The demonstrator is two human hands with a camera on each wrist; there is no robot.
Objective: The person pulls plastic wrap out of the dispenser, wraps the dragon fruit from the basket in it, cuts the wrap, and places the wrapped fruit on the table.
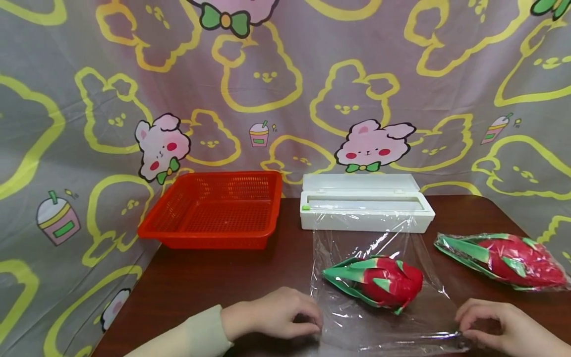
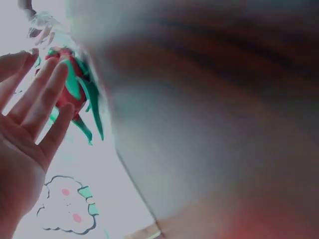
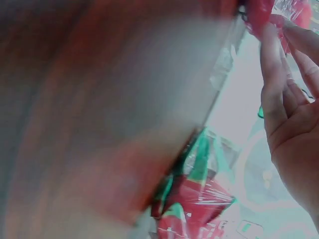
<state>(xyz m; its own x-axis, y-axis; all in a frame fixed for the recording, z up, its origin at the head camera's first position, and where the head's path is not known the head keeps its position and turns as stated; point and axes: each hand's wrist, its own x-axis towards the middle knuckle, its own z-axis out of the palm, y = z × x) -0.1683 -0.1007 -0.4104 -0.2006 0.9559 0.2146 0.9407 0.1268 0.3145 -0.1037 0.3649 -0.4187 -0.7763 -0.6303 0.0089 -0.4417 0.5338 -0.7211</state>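
Note:
A sheet of clear plastic wrap runs from the white wrap dispenser toward the front of the table. On the sheet lies a red dragon fruit with green leaves pointing left. My left hand pinches the near left corner of the wrap between thumb and fingertips. At the near right corner, my right hand pinches the film, which is bunched at the fingertips. In the left wrist view, the dragon fruit shows behind the left fingers.
Another dragon fruit, wrapped in clear film, lies to the right, beyond my right hand. A red plastic basket stands at the back left of the dark brown table. Behind the table hangs a patterned cloth.

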